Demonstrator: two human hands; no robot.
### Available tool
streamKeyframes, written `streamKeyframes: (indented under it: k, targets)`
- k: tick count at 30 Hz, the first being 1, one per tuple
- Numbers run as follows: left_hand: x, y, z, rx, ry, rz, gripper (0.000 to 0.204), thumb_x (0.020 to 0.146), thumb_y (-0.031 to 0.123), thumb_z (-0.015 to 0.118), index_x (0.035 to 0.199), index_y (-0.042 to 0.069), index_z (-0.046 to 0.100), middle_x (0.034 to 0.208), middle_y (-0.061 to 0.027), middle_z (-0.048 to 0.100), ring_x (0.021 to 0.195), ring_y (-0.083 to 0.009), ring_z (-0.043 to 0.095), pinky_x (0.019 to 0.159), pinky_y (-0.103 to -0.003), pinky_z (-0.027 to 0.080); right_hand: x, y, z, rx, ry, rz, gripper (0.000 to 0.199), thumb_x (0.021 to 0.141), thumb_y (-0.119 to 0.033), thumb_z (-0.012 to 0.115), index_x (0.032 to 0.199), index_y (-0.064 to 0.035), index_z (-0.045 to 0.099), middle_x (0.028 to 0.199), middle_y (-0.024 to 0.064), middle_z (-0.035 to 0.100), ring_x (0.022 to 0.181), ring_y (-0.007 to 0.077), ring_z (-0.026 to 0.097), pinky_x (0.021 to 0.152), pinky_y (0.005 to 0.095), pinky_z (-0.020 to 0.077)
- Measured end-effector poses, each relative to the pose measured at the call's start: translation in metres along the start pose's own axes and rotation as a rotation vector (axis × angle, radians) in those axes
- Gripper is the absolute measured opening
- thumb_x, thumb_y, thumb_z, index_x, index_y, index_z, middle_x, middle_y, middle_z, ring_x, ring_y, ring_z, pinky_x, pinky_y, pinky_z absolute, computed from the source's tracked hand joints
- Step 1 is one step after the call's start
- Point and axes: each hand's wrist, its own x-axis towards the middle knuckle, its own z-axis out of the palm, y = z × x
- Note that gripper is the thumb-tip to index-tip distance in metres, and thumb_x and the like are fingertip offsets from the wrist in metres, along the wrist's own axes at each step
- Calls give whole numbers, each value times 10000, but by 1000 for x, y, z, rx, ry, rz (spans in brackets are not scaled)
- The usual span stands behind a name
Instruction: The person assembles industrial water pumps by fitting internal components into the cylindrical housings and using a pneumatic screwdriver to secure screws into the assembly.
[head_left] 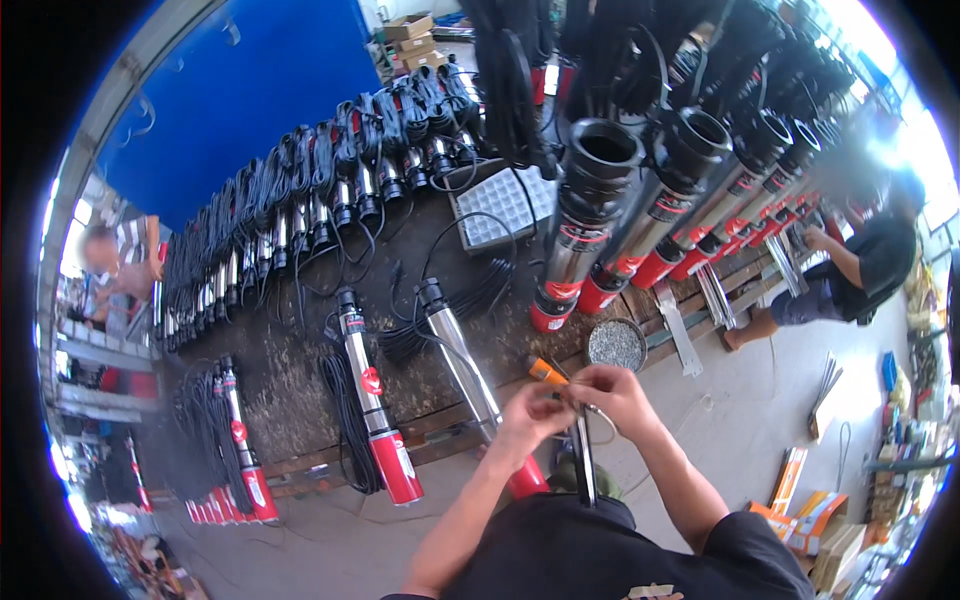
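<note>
My left hand (535, 415) and my right hand (610, 393) meet in front of my body, fingertips pinched together. What they hold between them is too small to make out. Just beyond my fingers, an orange tool-like piece (548, 372) juts out. A long narrow metal strip (585, 460) runs from beneath my fingers down to my waist. By my right hand loops a thin cable (608, 428). A silver cylindrical pump (462, 372) lies across the table edge on the left, its red end partly behind my left forearm.
On the worn table (290, 380) are another pump (365, 375), coiled black cables (345, 425), a white gridded tray (500, 205) and a round bowl of small metal parts (615, 345). Large upright pumps (575, 240) stand at right. A co-worker (870, 250) sits beyond them.
</note>
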Motion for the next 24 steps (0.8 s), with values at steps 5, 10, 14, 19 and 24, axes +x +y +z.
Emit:
streamKeyframes:
  k: [5, 10, 14, 19, 24]
  targets:
    - [-19, -81, -34, 456, -410, -280, 307, 837, 147, 811, 1076, 11, 672, 949, -18, 688, 873, -75, 619, 803, -261, 504, -19, 6, -55, 485, 364, -197, 88, 970, -109, 629, 1015, -34, 619, 947, 39, 665, 825, 115, 621, 712, 267, 488]
    - [-36, -28, -35, 205, -127, -7, 154, 895, 12, 694, 1045, -17, 671, 1042, -60, 703, 941, -113, 649, 883, -270, 520, -46, 21, -81, 549, 517, -138, 129, 983, -142, 624, 1086, -67, 612, 996, 42, 664, 869, 124, 627, 770, 293, 502]
    - [-37, 27, -21, 270, 2, 401, 103, 882, -21, 697, 982, -43, 684, 1013, -71, 702, 891, -83, 626, 806, -238, 493, -52, 19, -41, -485, 745, -364, 289, 914, -94, 641, 1189, -12, 612, 1110, 88, 657, 1020, 190, 621, 839, 317, 487]
    - [-33, 61, -7, 692, 112, 407, 153, 844, 83, 774, 921, -28, 701, 729, -89, 701, 693, -77, 642, 646, -263, 508, -27, -53, 42, -344, 49, -468, 471, 826, -123, 772, 1251, 9, 618, 1129, 156, 673, 942, 238, 684, 854, 338, 534]
    - [-35, 55, -12, 664, 170, 346, 91, 830, 25, 763, 834, -36, 695, 656, 3, 644, 621, -17, 509, 558, -226, 428, -7, -48, 60, -358, 11, -134, 265, 804, -155, 812, 995, 10, 732, 836, 84, 732, 754, 112, 682, 685, 275, 549]
